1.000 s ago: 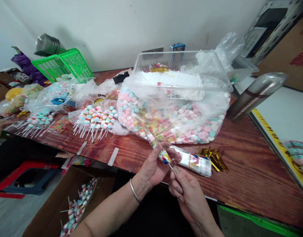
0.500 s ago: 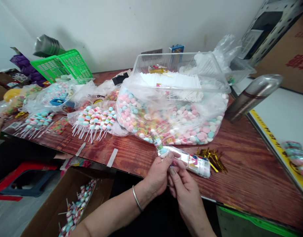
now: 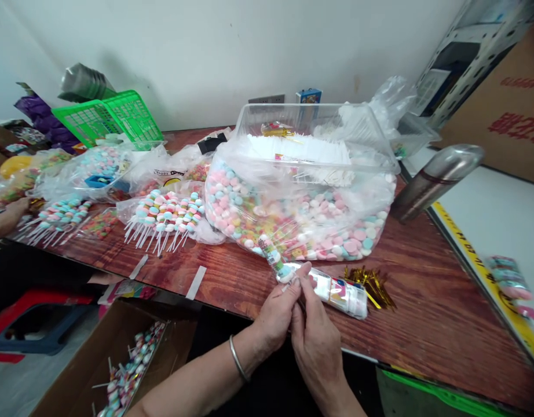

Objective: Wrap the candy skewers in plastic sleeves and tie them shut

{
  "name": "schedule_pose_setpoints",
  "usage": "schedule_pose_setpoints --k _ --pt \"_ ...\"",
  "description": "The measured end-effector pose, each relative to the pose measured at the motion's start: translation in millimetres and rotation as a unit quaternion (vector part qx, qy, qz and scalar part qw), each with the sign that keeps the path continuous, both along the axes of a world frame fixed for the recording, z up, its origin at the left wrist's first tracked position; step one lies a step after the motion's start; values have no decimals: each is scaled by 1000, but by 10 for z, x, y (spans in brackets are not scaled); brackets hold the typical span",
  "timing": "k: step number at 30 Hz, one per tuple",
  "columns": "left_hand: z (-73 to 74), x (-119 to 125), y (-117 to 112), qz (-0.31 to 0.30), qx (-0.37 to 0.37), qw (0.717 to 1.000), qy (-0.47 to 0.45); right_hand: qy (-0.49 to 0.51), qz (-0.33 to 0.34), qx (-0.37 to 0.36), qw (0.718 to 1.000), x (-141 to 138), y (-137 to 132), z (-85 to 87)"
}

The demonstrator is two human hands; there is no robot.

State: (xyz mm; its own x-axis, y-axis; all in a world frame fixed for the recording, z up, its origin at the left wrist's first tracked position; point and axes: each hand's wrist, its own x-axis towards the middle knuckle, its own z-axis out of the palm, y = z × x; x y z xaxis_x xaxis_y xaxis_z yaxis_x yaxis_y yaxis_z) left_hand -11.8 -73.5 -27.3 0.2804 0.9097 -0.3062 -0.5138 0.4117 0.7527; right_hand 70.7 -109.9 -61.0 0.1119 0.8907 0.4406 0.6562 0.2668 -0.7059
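My left hand [image 3: 275,315] is closed around the lower end of a marshmallow skewer [image 3: 273,258] in a clear printed wrapper, its candy end tilted up to the left. Against the left fingers my right hand [image 3: 317,339] is closed, fingers pressed together at the wrapper's bottom; what they pinch is hidden. Just beyond the hands lies a stack of clear printed wrappers [image 3: 343,295]. Gold twist ties [image 3: 371,286] are heaped at its right end. Behind them sits a large clear bag of marshmallows and gummy rings [image 3: 306,226].
A clear tub [image 3: 245,121] of white sticks rests on the bag. Unwrapped skewers [image 3: 167,211] lie to the left, near a co-worker's hand [image 3: 10,217]. A steel flask [image 3: 441,179] stands right. Below the table edge, a cardboard box [image 3: 82,362] holds wrapped skewers.
My right hand has turned and closed in against my left at the wrapper's lower end. At far left, the co-worker's hand has come further in over the table. The view has shifted slightly.
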Motion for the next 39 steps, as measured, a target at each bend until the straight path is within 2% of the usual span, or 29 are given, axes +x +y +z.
schedule_pose_setpoints --k 4,6,8,11,13,15,18,20,22,23,24,27,29,30,32,33,34,37,38,39 --pt "34 -73 -21 -44 -10 996 -71 98 -2 -27 995 -17 58 39" --pt "57 -103 -30 -39 -23 995 -93 171 5 -58 984 -22 79 96" --pt "70 -122 -36 -13 -32 996 -77 259 17 -96 961 -29 94 152" --pt "64 -135 -40 14 -19 1000 -18 394 53 -163 903 -48 101 197" --pt "52 -139 -38 19 -2 1000 7 421 75 -186 885 -61 94 198" --pt "48 -145 -33 31 12 999 27 360 67 -169 915 -70 81 184" --pt "75 -155 -30 31 35 996 77 199 19 -108 974 -65 72 155" --pt "111 -157 -37 18 54 994 97 148 0 -83 986 -51 78 149" --pt "147 -153 -50 6 62 996 65 185 8 -94 978 -32 89 158" --pt "160 -151 -56 3 60 998 32 237 22 -115 964 -24 93 167" --pt "168 -151 -59 0 55 998 0 311 42 -144 938 -16 97 177" --pt "156 -165 -48 -29 16 999 -40 520 101 -225 818 4 99 204" --pt "127 -183 -32 -50 -27 998 -32 583 135 -275 752 24 96 219" --pt "111 -191 -24 -52 -44 997 -27 593 151 -300 732 36 94 226" --pt "80 -197 -14 -32 -56 998 -10 596 172 -336 709 58 87 242" --pt "69 -194 -11 -16 -52 999 3 594 173 -344 707 64 82 251" --pt "60 -187 -10 2 -46 999 19 582 161 -336 723 64 75 259" --pt "57 -162 -10 44 -23 996 68 490 82 -237 835 40 50 272" --pt "63 -158 -12 44 -14 996 78 464 62 -204 860 29 43 269" --pt "72 -158 -14 32 -7 996 81 455 54 -185 869 20 35 263"
